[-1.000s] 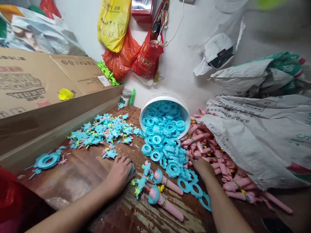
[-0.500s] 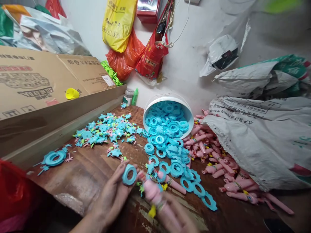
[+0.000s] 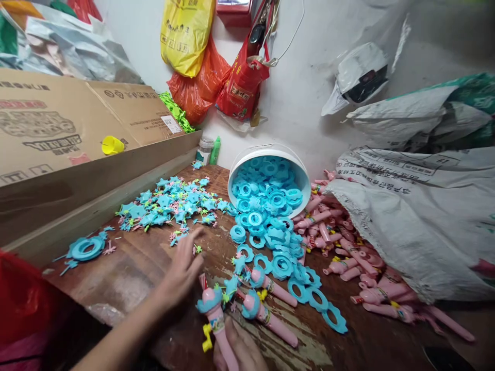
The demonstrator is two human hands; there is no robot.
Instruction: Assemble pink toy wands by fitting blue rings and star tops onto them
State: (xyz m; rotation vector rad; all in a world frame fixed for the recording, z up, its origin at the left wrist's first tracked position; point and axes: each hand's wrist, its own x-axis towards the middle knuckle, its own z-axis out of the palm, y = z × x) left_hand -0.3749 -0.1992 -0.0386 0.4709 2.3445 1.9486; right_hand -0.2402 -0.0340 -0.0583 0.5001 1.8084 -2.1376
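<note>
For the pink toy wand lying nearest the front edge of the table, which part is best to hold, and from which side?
Hold the pink wand by its long bare handle, coming from above and from the near right. The handle end points toward the front edge and lies free on the wooden table, while the head end carries the blue ring and star pieces and sits close against a second wand, so it is crowded there.

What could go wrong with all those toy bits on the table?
The tipped white bucket is already spilling blue rings toward the table edge, so some might slide off. The right hand holds a pink wand very near the front edge; a slip could drop it. The left hand reaches over small star pieces, and a sweep might scatter them.
</note>
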